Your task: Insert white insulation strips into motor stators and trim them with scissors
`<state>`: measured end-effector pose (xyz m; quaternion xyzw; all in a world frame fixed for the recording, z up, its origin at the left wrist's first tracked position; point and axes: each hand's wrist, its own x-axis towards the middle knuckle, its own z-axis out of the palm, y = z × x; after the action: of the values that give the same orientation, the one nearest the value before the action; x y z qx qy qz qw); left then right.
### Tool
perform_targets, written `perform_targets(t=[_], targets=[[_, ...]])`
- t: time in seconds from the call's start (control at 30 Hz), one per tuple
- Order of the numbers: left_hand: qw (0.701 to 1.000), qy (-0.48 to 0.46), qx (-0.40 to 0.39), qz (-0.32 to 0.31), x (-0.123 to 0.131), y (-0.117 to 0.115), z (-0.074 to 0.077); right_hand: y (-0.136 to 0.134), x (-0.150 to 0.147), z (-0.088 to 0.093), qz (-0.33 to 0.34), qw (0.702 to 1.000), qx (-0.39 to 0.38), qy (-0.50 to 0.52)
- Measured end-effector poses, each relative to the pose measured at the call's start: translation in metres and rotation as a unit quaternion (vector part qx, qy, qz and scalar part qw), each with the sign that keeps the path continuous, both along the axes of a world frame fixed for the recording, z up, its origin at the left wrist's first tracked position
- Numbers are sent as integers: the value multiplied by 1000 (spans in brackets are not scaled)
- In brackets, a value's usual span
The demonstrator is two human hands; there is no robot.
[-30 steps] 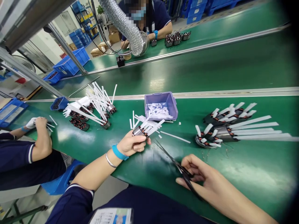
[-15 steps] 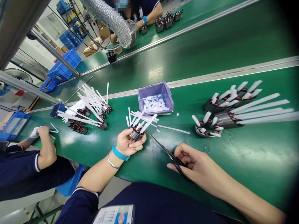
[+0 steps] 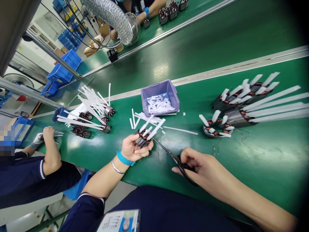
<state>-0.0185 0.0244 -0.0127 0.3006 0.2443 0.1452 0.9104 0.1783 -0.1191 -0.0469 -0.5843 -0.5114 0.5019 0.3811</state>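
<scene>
My left hand (image 3: 135, 149) is closed around a motor stator (image 3: 143, 140), a dark metal ring with copper windings. Several white strips (image 3: 154, 129) stick up out of it. In my right hand (image 3: 200, 167) is a pair of black-handled scissors (image 3: 180, 162), fingers in the loops. Its blades point left, and the tips end close beside the stator's right side; whether they touch is hard to see. Loose white strips (image 3: 180, 130) lie on the green table just beyond the stator.
A purple bin (image 3: 175, 108) of short white pieces stands behind my hands. Stators with white strips rest at right (image 3: 218, 126) and at left (image 3: 106, 128). A co-worker's hand (image 3: 49, 131) works at the far left; another person (image 3: 154, 8) sits across, near a silver duct (image 3: 116, 22).
The view has shifted slightly. The stator in my left hand is turned a little and fewer strips seem to stand on its left side. My right hand still holds the scissors.
</scene>
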Motion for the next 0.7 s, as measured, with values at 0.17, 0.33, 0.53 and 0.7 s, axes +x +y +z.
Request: perform_targets(t=[0.17,0.33,0.53,0.7], targets=[[1000,-8,16,-12,0,-1,-3,-3,1,-3,6,1000,1,-15],[998,-30,43,-35,0,-5,-6,-2,2,2,12,998,36,-51],[998,-33,37,-46,2,-8,-8,-1,-3,5,12,997,41,-60],[997,-39,32,-61,2,-8,-10,0,-7,2,1,998,31,-52]])
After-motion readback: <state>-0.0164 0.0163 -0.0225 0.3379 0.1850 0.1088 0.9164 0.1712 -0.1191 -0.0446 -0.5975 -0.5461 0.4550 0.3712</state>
